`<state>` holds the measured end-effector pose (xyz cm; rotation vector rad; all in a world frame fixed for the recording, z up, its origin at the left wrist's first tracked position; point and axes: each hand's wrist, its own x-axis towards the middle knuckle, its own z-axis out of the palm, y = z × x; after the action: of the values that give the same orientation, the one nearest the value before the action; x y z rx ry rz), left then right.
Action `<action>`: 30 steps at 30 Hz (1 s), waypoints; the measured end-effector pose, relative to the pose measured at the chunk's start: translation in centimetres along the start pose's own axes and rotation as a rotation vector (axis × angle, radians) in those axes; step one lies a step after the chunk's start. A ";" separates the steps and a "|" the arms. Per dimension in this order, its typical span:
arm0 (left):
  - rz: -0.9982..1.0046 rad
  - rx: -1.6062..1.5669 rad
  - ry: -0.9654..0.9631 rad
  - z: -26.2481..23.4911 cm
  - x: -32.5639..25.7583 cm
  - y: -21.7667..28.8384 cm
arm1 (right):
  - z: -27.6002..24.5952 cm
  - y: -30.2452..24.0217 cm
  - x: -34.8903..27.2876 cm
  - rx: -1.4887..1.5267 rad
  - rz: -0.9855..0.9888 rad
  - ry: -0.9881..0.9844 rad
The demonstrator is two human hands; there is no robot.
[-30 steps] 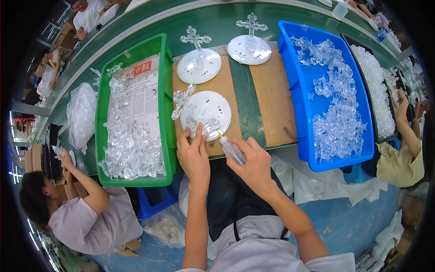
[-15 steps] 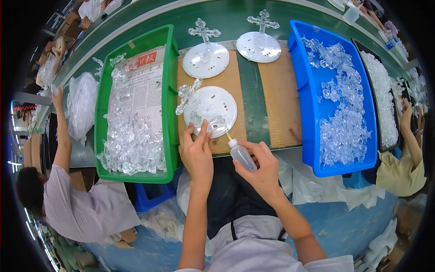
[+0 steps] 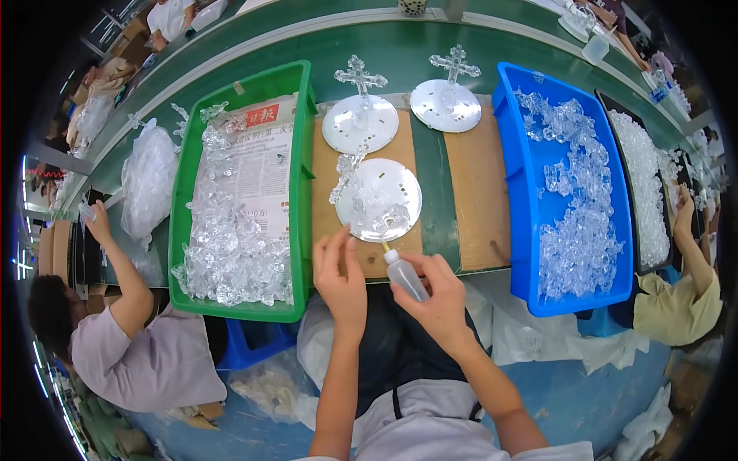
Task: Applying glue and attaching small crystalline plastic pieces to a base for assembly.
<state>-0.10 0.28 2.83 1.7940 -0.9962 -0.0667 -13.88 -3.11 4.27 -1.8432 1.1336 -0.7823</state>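
In my right hand is a small translucent squeeze bottle with a white cap, its thin yellow nozzle pointing up at the near edge of a round white disc. A clear crystal-like cross leans tilted at this disc's left side, and a clear faceted piece lies near its front edge. My left hand is open and holds nothing, its fingers apart just below the disc's lower left edge. Whether a fingertip touches the disc I cannot tell.
Two more white discs, a left one and a right one, carry upright clear crosses behind. A green tray on the left and a blue tray on the right hold clear pieces. Cardboard covers the table. Co-workers sit on both sides.
Both hands have drawn back from the disc; my left fingers have come off its surface and the nozzle has left the clear piece. The view has shifted slightly.
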 end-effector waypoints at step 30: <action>-0.333 -0.189 -0.198 0.5 4.5 -0.7 | 2.8 -0.6 1.6 -0.081 -0.021 -0.012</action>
<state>3.00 -2.91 3.73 1.7845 -0.7887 -0.5368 -10.68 -3.53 3.58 -1.9272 1.1546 -0.7461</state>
